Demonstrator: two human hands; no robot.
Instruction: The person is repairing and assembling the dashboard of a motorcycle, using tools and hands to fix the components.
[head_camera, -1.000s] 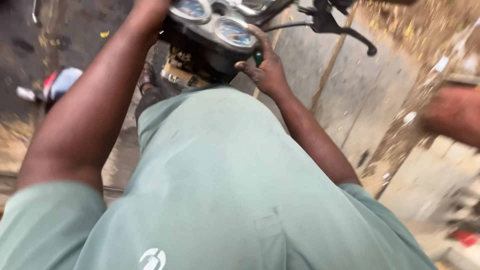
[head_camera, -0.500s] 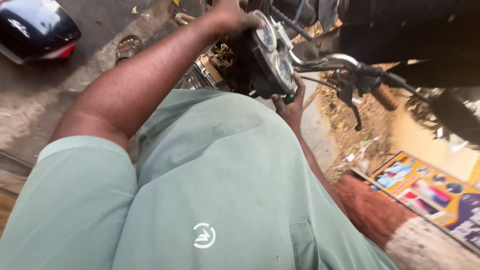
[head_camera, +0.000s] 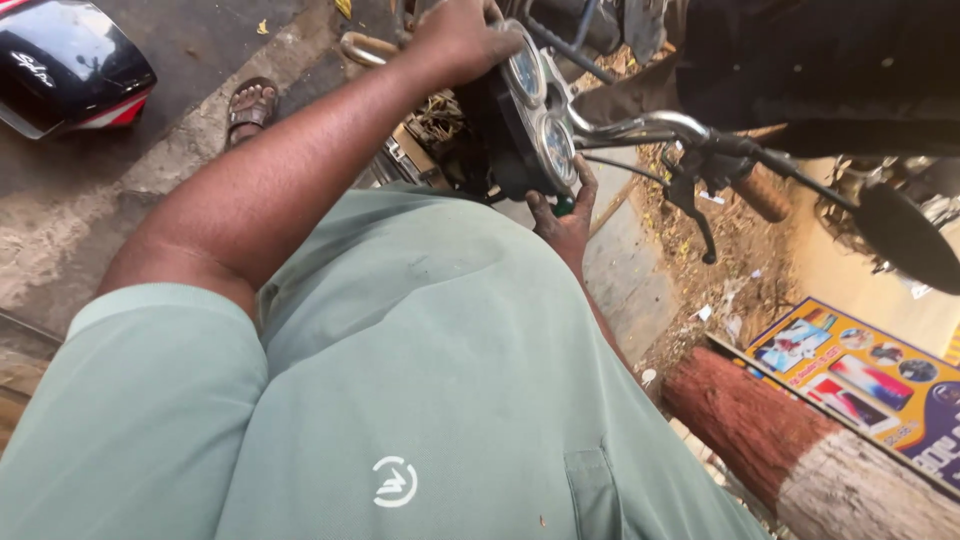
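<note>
Gripping the top of the round-dialled, chrome-rimmed black instrument cluster (head_camera: 528, 110), the left hand (head_camera: 462, 38) closes on it; the right hand (head_camera: 566, 212) pinches something green beneath.

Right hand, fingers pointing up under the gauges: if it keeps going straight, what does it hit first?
Most likely the underside of the gauge cluster. The right hand sits just below it, fingertips almost touching or already touching its lower edge; depth is unclear.

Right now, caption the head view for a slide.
Left hand and right hand grip a motorcycle's instrument cluster.
</note>
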